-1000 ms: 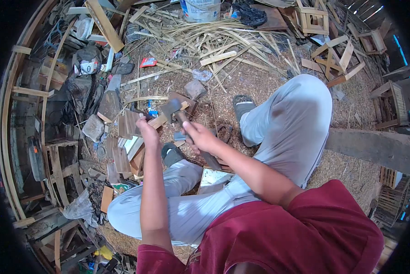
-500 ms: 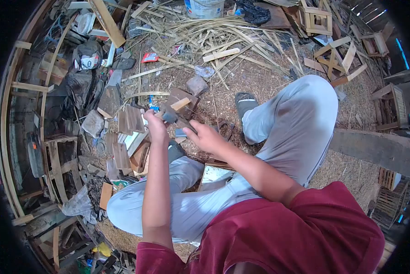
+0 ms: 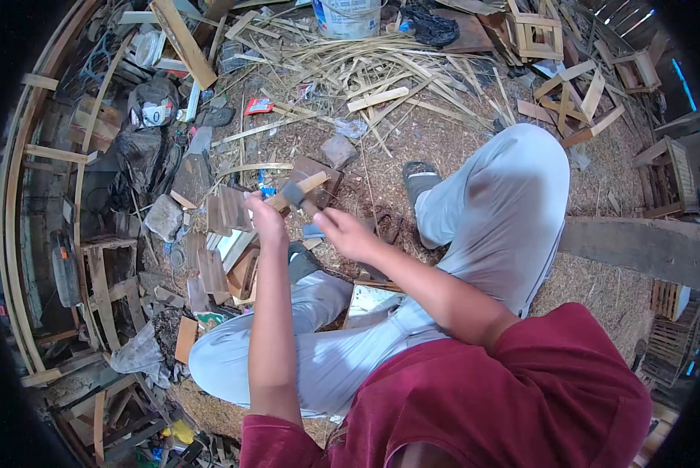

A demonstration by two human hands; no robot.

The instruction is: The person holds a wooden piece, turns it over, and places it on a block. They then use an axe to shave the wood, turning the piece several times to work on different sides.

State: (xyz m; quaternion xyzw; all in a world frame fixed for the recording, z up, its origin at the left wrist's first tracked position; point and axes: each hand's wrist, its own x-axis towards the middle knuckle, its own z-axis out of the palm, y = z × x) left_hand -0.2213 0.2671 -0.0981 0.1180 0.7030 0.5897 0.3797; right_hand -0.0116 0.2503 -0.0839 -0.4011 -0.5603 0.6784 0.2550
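My left hand [image 3: 266, 220] grips a short pale wooden stick [image 3: 297, 189] and holds it up over the ground. My right hand [image 3: 344, 232] is closed on the handle of a hatchet [image 3: 297, 196] whose dark head rests against the stick, just right of my left hand. Below both hands lie a brown wooden block [image 3: 312, 170] and my sandalled left foot [image 3: 299, 259]. My legs in grey trousers [image 3: 482, 210] are bent to either side.
Bamboo strips and wood offcuts [image 3: 381, 74] cover the sawdust floor ahead. Flat wooden pieces [image 3: 221, 210] are stacked at the left beside stones [image 3: 164, 217]. A white bucket [image 3: 347, 17] stands at the top. Small wooden crates [image 3: 666, 175] and a plank [image 3: 634, 249] lie at the right.
The hatchet head has come down from above the stick onto it, and both hands have shifted slightly while keeping their grips.
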